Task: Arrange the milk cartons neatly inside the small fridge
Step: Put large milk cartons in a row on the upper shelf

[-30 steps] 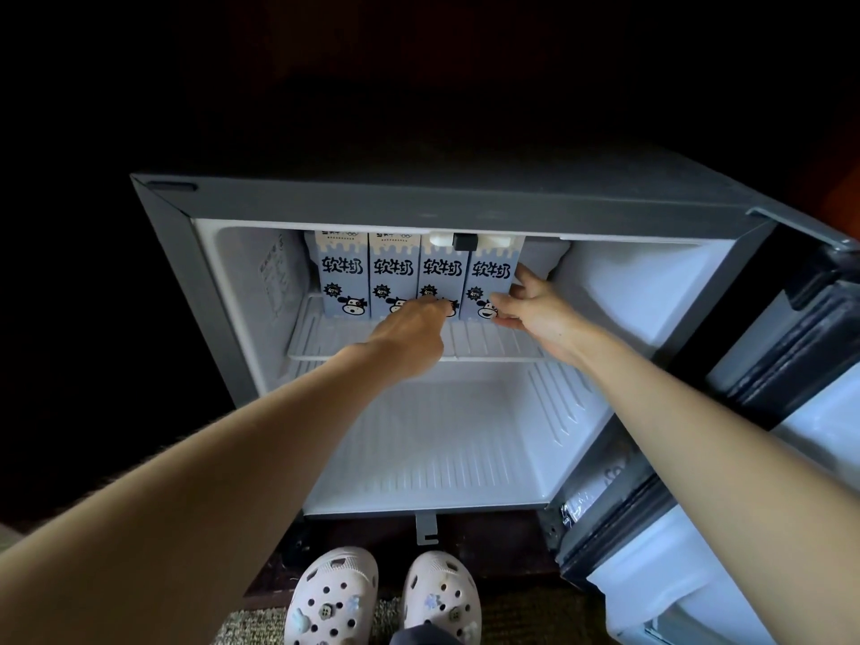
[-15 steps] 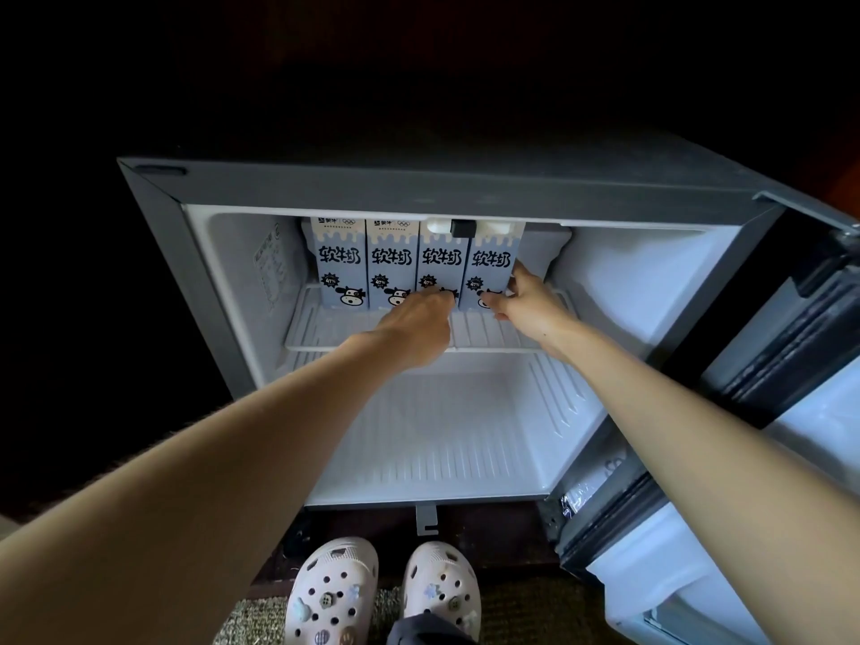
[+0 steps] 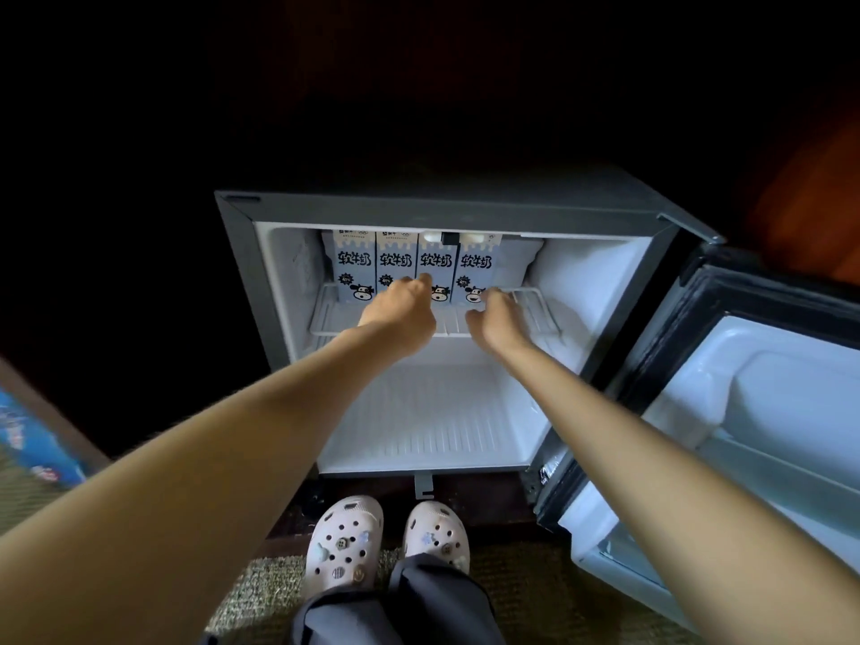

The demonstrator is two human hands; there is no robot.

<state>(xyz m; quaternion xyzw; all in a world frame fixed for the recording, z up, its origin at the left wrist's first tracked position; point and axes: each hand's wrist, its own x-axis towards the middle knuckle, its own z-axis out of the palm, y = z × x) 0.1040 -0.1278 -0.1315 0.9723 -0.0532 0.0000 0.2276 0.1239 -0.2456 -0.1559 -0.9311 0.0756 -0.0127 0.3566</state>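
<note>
Blue-white milk cartons [image 3: 395, 260] stand rowed; left hand [image 3: 400, 314], right hand [image 3: 498, 321] fingers loosely curled, empty; knuckle bump could topple one.

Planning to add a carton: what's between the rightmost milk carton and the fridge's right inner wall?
Head view: only bare wire shelf separates the rightmost milk carton from the right inner wall.

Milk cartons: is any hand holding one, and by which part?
No grip shows: the left hand and right hand only reach the milk cartons at their lower fronts.
</note>
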